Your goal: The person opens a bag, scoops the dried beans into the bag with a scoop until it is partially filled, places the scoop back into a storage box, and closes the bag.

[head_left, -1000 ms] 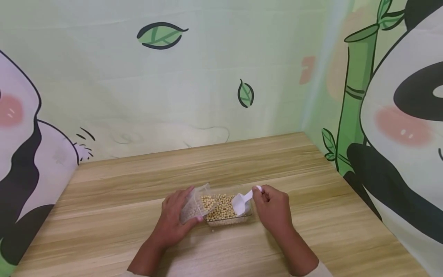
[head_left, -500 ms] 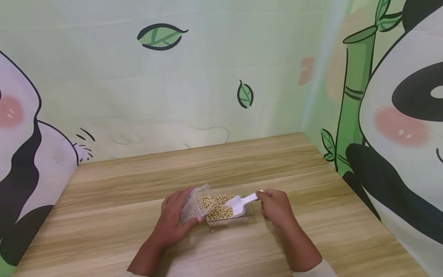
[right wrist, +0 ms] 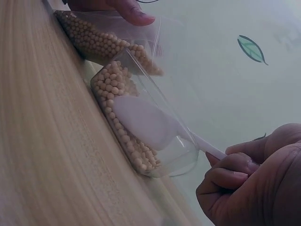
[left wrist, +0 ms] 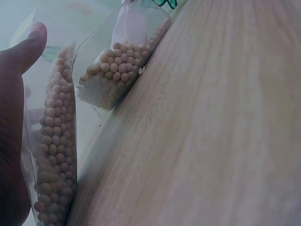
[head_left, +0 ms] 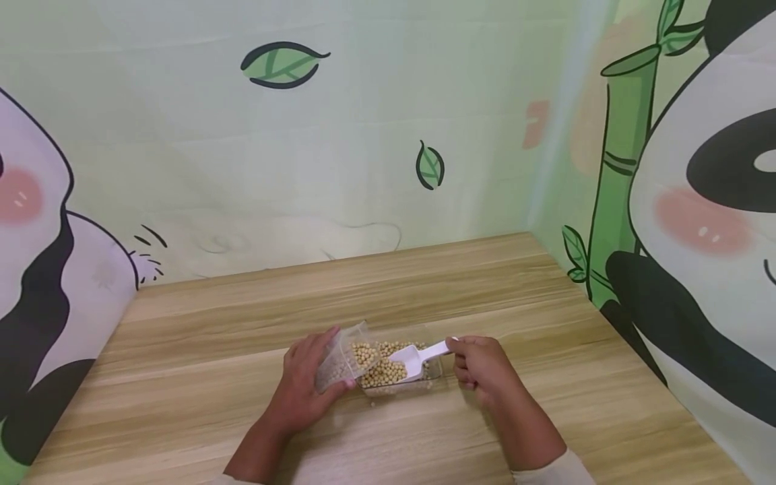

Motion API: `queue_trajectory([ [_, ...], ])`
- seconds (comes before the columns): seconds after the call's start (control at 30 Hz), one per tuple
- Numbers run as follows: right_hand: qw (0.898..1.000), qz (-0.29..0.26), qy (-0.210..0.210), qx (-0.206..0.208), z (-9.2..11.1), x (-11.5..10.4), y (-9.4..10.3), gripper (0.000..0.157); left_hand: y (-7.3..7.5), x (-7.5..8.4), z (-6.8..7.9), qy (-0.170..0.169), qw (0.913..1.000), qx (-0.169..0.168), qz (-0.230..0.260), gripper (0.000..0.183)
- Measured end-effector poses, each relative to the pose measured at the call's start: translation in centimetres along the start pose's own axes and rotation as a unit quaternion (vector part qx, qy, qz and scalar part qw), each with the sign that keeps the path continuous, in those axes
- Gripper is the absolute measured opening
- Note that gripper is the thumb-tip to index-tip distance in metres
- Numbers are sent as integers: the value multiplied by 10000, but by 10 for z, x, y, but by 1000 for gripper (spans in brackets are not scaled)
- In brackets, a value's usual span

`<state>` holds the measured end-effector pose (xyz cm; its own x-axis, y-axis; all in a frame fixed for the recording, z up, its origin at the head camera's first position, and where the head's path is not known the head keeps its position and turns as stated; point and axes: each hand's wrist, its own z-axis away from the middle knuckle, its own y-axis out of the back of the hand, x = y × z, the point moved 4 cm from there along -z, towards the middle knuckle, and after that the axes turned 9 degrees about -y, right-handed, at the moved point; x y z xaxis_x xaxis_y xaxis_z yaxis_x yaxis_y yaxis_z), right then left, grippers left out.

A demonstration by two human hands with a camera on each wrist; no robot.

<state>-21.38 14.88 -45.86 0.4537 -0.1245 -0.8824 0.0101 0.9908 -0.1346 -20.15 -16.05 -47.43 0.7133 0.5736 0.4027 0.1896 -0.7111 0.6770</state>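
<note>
My left hand [head_left: 306,380] holds a clear plastic zip bag [head_left: 339,364] of soybeans, thumb at the front and fingers over the far side. The bag's open mouth leans over the left end of a clear rectangular container [head_left: 397,389]. Soybeans [right wrist: 113,84] fill part of this container, deeper towards the bag. With curled fingers, my right hand [head_left: 485,369] grips the handle of a white plastic scoop [head_left: 413,362] at the container's right. The scoop's bowl [right wrist: 143,122] lies inside the container, its front edge against the beans.
One loose soybean [head_left: 372,404] lies on the wooden table [head_left: 230,323] just in front of the container. A wall covering [head_left: 339,168] printed with leaves and pandas stands behind the table and along its sides.
The scoop has moved left into the beans and its handle has tipped flatter. My right hand has come slightly lower and turned. The left hand and bag stay put.
</note>
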Motion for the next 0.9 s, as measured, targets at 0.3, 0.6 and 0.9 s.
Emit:
queue_trajectory([
  [0.3,9975,-524,-337,-334,-6,5,0,42,0,0,0,10,10000,-5,8,85],
  [0.6,9968,-589,-368,-407,-6,7,0,38,0,0,-1,41,10000,-20,27,85],
  [0.9,9936,-872,-540,-463,-8,8,2,33,1,1,-2,39,9999,90,115,84],
])
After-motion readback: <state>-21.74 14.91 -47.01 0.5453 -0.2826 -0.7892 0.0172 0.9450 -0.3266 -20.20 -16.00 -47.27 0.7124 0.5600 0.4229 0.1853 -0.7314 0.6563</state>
